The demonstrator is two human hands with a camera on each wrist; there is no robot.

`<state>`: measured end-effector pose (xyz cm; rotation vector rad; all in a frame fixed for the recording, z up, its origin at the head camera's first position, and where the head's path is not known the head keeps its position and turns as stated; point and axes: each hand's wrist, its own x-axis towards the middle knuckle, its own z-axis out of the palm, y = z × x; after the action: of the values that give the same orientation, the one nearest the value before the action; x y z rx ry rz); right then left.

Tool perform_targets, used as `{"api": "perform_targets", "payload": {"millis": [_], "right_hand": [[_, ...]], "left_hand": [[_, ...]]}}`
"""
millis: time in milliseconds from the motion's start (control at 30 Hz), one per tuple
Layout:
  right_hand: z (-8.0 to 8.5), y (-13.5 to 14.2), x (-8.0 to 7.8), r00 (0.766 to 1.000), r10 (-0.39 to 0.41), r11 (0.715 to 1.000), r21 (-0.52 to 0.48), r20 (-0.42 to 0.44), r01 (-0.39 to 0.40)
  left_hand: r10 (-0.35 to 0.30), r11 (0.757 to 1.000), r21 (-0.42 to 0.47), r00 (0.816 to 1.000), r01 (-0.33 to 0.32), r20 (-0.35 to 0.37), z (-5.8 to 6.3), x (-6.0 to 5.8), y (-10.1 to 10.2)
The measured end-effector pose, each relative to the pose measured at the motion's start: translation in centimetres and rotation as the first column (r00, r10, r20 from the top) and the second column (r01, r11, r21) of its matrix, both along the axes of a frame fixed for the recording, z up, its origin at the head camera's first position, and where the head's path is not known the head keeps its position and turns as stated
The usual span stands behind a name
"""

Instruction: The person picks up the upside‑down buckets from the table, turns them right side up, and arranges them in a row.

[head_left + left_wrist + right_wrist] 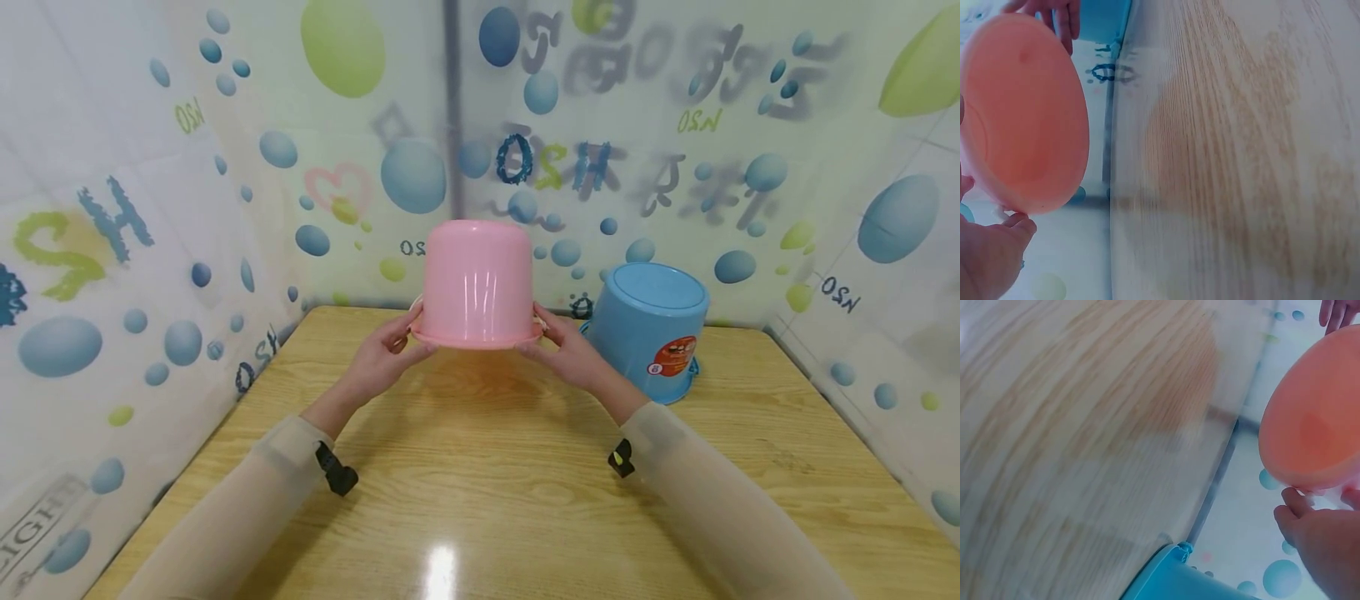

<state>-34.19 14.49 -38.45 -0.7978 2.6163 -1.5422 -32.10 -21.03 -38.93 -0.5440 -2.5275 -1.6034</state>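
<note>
A pink plastic bucket (478, 279) is held upside down above the wooden table, its open mouth facing down. My left hand (382, 350) grips its rim on the left side, thumb at the near edge and fingers behind. On the opposite side my right hand (570, 350) grips the rim in the same way. Both wrist views look into the hollow of the pink bucket (1029, 119), clear of the tabletop. Beside my right hand a blue bucket (648, 329) stands upside down on the table, with a red oval label on its side.
The wooden table (480, 467) reaches back to a patterned curtain (352, 167) printed with bubbles and letters. Similar curtains close off the left and right sides. Dark bands (337, 471) sit on both sleeves.
</note>
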Motion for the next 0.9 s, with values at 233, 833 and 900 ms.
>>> {"api": "perform_targets", "payload": {"millis": [233,833,900], "right_hand": [[0.50,0.01,0.33,0.998,-0.057,0.998,-0.009,0.033,0.058],[0.67,0.45,0.32,0.996,-0.084,0.996,-0.032,0.029,0.085],[0.73,0.53,0.34,0.997,-0.079,0.996,-0.042,0.024,0.080]], "left_hand": [[0.000,1.000,0.011,1.000,0.000,0.007,0.05,0.12,-0.03],[0.054,0.998,0.040,0.998,-0.052,-0.044,0.76,-0.20,-0.27],[0.056,0.998,0.038,0.997,-0.055,-0.044,0.92,-0.11,-0.34]]}}
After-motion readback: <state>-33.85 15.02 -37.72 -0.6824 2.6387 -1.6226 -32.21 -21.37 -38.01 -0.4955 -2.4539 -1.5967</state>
